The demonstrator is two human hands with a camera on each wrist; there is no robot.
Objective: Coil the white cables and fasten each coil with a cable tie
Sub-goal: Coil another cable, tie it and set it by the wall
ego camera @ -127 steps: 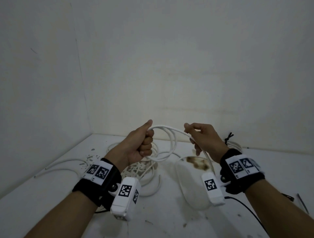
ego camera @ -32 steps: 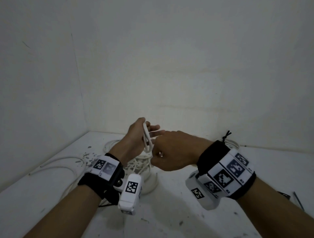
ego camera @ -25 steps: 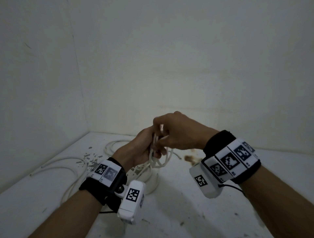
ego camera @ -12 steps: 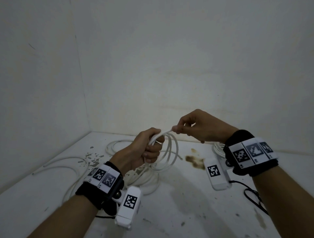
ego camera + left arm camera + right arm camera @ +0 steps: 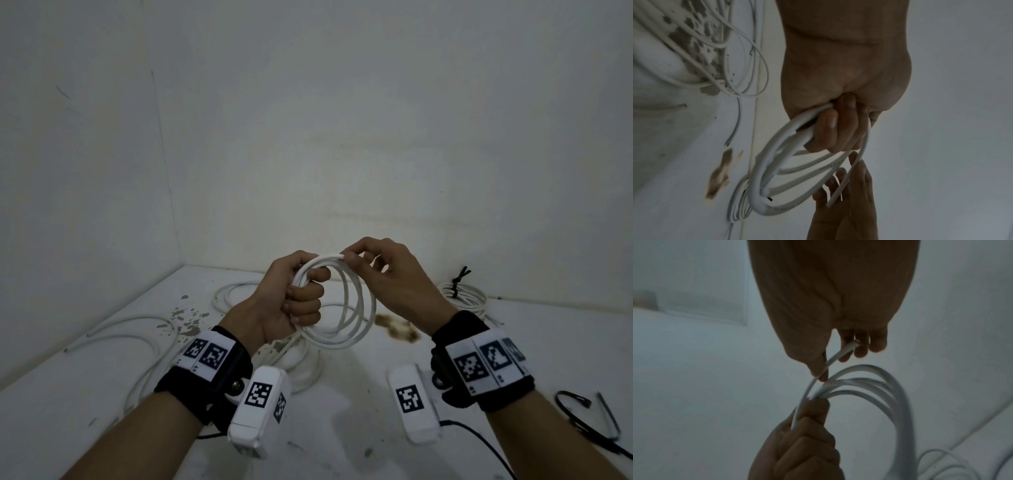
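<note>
A white cable coil (image 5: 346, 322) of several loops hangs in the air above the white table (image 5: 342, 428). My left hand (image 5: 298, 301) grips the coil's left side in a fist. My right hand (image 5: 373, 270) pinches the cable's free end (image 5: 840, 353) between thumb and forefinger at the top of the coil, close to the left fist. In the left wrist view the coil (image 5: 789, 178) droops below the curled left hand (image 5: 838, 126). In the right wrist view the loops (image 5: 875, 386) arch from the left hand (image 5: 805, 434).
Loose white cables (image 5: 144, 329) lie tangled on the table at the left and beneath the hands. A finished coil (image 5: 466, 296) bound with a black tie (image 5: 457, 277) rests at the back right. Black cable ties (image 5: 582, 411) lie at the right edge. A brown stain (image 5: 397, 330) marks the middle.
My right hand swung out to the right and came back to the coil's top, laying one more loop. It now pinches the cable's free end. The left fist kept its hold.
</note>
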